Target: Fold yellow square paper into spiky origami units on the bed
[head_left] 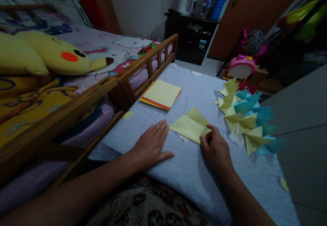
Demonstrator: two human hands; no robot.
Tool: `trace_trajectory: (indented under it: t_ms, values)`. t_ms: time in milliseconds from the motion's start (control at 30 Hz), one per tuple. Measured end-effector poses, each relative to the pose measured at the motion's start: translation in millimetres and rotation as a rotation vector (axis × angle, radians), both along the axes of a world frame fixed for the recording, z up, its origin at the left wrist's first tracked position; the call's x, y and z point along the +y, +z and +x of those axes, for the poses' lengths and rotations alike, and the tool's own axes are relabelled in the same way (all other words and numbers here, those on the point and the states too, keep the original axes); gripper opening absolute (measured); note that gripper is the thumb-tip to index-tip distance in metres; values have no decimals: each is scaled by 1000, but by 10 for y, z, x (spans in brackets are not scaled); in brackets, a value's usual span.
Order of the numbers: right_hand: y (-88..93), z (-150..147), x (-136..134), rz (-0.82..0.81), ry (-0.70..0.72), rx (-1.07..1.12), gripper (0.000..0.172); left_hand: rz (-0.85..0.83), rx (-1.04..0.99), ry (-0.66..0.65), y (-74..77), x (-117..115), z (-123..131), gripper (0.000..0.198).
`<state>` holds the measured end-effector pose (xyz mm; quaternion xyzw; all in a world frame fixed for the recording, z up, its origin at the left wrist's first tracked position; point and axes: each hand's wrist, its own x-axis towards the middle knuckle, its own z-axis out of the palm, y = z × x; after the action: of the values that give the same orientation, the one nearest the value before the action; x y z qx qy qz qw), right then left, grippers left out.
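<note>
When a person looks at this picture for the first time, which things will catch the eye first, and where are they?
Probably the big yellow plush toy, lying on the bed at the left. Next, the folded yellow and blue paper pieces grouped at the right side of the cloth. Between them, the right hand holds a creased pale yellow sheet.

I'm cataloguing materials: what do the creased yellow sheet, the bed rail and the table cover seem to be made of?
Creased yellow sheet: matte paper, apparently, by its thin edges and fold lines.
Bed rail: probably varnished wood, from its brown tone and faint sheen.
Table cover: likely dull fabric, given its wrinkles; fibre unclear.
</note>
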<state>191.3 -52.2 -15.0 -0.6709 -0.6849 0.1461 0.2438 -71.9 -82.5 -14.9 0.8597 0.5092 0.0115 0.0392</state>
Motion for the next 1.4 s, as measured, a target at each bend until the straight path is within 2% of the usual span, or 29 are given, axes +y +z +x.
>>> trace_trajectory:
  t_ms: [100, 200, 300, 367, 433, 500, 667, 933, 1400]
  values:
    - [-3, 0, -1, 6, 9, -1, 42, 78, -28, 58, -37, -6, -104, 83]
    - [-4, -1, 0, 5, 8, -3, 43, 165, -70, 56, 12, -28, -101, 67]
    - [-1, -4, 3, 7, 7, 0, 43, 211, -144, -53, 123, -51, 16, 47]
    - [2, -6, 3, 12, 11, 3, 43, 190, -192, -190, 178, -51, 126, 41]
    - [8, -9, 2, 16, 15, 9, 43, 141, -203, -307, 189, -34, 225, 45]
    - [15, -13, -1, 14, 17, 21, 44, 81, -175, -348, 160, -1, 293, 55]
    - [31, -25, -16, -8, 8, 67, 45, -38, -78, -305, 72, 76, 325, 73]
    - [65, -34, -23, -23, -34, 28, 43, -46, -70, -281, 83, 61, 328, 68]
    - [42, -26, -17, 0, -67, 49, 33, -26, -88, -294, 57, 106, 325, 76]
